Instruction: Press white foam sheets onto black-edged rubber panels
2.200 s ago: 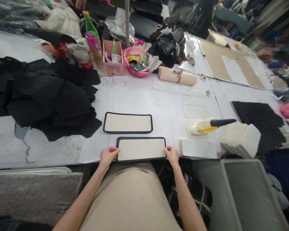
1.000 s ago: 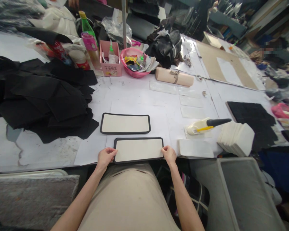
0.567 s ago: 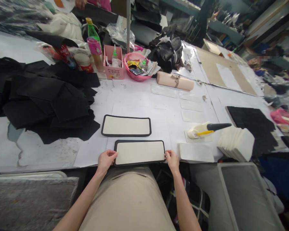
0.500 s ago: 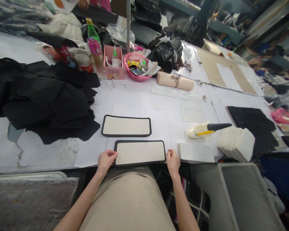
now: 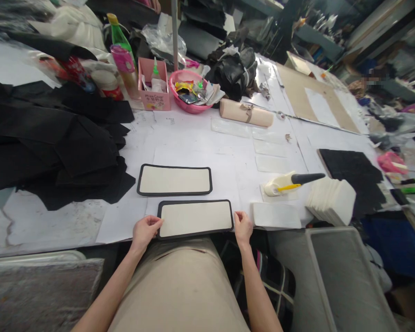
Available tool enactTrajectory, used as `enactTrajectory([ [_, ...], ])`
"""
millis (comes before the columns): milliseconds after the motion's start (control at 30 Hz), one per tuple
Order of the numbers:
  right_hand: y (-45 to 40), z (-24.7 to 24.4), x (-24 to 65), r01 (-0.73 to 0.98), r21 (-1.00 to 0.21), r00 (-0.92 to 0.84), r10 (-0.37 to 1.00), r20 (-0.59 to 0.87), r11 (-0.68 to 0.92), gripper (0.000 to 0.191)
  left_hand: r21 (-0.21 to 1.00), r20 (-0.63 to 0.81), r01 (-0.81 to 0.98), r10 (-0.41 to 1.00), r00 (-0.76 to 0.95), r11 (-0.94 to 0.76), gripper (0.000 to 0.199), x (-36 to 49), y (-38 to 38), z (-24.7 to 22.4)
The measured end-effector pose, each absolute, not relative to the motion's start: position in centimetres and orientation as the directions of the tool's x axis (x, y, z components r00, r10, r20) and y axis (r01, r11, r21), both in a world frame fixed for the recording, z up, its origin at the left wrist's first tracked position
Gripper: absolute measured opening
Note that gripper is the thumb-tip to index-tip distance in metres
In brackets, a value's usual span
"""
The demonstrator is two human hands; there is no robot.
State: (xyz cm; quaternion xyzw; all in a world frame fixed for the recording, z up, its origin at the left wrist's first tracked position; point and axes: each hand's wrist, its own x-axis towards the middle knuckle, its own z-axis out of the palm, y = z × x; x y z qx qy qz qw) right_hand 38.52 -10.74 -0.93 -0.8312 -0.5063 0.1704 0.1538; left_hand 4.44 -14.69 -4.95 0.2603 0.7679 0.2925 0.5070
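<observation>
A cream rectangular panel with a black border (image 5: 195,217) lies at the table's front edge, right before my body. My left hand (image 5: 145,233) pinches its lower left side between thumb and fingers. At the opposite short side, the closed fingers of my right hand (image 5: 243,227) hold the black border. Just beyond lies a second black-bordered cream panel (image 5: 174,180), flat on the white-covered table and untouched by either hand. To the right of my right hand is a stack of white rectangular pieces (image 5: 275,215).
Black cut sheets (image 5: 55,138) are heaped at left. At right are a glue container with a yellow-handled brush (image 5: 280,185), a stack of cream pieces (image 5: 332,200) and black sheets (image 5: 351,177). A pink box (image 5: 154,99), a pink basin (image 5: 190,103) and a peach roll (image 5: 247,113) stand farther back.
The view has shifted slightly, so everything sits a little farther left. Both hands stay at the near panel's short sides; the right fingers look more closed than before.
</observation>
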Motion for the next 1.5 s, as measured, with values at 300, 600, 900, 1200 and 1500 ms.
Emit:
enactTrajectory([
  [300, -11.3, -0.9, 37.8, 0.833, -0.239, 0.439, 0.859, -0.262, -0.499, 0.022, 0.704, -0.635, 0.097, 0.685, -0.357, 0.704, 0.034, 4.5, -14.6, -4.4],
  [600, -10.8, -1.3, 38.1, 0.85, -0.208, 0.421, 0.861, -0.286, -0.485, 0.02, 0.714, -0.626, 0.088, 0.69, -0.363, 0.694, 0.036, 4.6, -14.7, -4.3],
  [900, -10.7, -1.8, 38.3, 0.836, -0.244, 0.422, 0.861, -0.285, -0.491, 0.018, 0.713, -0.622, 0.105, 0.694, -0.361, 0.693, 0.037, 4.5, -14.8, -4.8],
  [1200, -10.8, -1.7, 40.0, 0.793, -0.383, 0.391, 0.878, -0.275, -0.473, 0.023, 0.723, -0.625, 0.07, 0.693, -0.36, 0.688, 0.038, 4.6, -14.8, -4.7],
  [1500, -11.7, -1.8, 32.9, 0.904, -0.307, -0.286, 0.955, 0.081, 0.297, 0.042, 0.729, -0.616, 0.081, 0.703, -0.356, 0.68, 0.04, 4.5, -14.8, -4.6],
])
